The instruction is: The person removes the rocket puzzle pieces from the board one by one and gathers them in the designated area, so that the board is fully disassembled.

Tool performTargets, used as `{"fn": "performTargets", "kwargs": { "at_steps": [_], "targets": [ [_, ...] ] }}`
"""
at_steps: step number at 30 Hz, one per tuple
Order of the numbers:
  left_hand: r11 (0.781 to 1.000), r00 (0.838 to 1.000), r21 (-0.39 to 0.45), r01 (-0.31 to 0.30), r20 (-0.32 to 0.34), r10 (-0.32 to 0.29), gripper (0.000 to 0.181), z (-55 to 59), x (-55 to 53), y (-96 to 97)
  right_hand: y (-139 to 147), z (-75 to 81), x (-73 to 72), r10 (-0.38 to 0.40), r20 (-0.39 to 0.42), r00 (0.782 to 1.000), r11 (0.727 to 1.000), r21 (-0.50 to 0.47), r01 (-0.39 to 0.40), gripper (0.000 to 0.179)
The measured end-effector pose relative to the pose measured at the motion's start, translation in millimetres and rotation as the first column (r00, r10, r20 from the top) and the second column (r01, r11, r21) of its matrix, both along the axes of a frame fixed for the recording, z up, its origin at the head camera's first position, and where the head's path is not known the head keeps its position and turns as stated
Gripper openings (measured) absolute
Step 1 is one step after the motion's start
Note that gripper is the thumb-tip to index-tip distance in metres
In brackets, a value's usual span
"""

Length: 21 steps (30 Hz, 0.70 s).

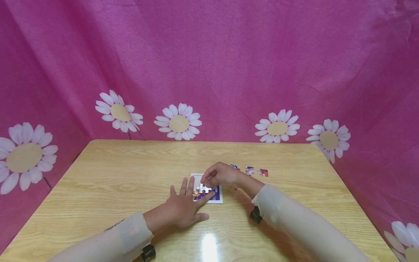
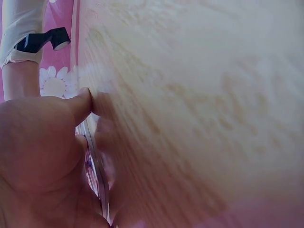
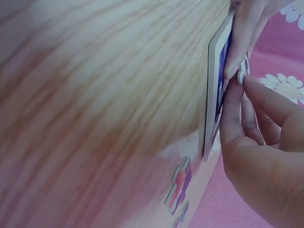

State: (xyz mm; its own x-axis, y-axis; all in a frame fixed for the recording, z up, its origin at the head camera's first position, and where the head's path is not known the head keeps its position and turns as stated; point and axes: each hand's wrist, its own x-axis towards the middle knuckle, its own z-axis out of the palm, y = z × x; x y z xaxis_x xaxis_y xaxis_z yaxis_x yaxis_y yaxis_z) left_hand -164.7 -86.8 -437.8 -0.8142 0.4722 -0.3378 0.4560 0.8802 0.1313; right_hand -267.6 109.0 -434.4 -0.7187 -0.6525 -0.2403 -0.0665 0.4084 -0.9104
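Observation:
A small jigsaw puzzle board (image 1: 220,199) with a pale border lies on the table, its lower part filled with purple and orange picture pieces. My left hand (image 1: 184,208) rests over its left and lower part with straight, spread fingers, the thumb out on the table side. Between thumb and fingertips, my right hand (image 1: 223,175) pinches a jigsaw piece (image 1: 204,188), held over the middle of the board. In the right wrist view that piece (image 3: 241,77) shows edge-on, close to a left fingertip. My left hand hides part of the board's picture.
Several loose jigsaw pieces lie on the wooden table (image 1: 131,171) right of the board, among them a purple-white one (image 1: 250,170) and a red one (image 1: 263,172). My right forearm crosses just in front of them. A pink curtain (image 1: 222,72) with daisies stands around the table.

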Motion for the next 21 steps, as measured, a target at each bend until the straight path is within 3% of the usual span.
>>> {"fn": "performTargets", "kwargs": {
  "at_steps": [13,21],
  "targets": [
    [1.0,1.0,-0.006,-0.009,0.023,0.009,0.071,-0.7,-0.4,-0.6,9.5,2.2,0.1,-0.1,-0.055,0.993,0.993,0.06,0.104,0.018],
    [1.0,1.0,-0.008,-0.005,0.011,0.005,0.072,-1.5,-0.7,0.2,16.9,4.3,3.3,-0.172,0.001,0.985,0.985,0.011,0.172,0.018]
  ]
}}
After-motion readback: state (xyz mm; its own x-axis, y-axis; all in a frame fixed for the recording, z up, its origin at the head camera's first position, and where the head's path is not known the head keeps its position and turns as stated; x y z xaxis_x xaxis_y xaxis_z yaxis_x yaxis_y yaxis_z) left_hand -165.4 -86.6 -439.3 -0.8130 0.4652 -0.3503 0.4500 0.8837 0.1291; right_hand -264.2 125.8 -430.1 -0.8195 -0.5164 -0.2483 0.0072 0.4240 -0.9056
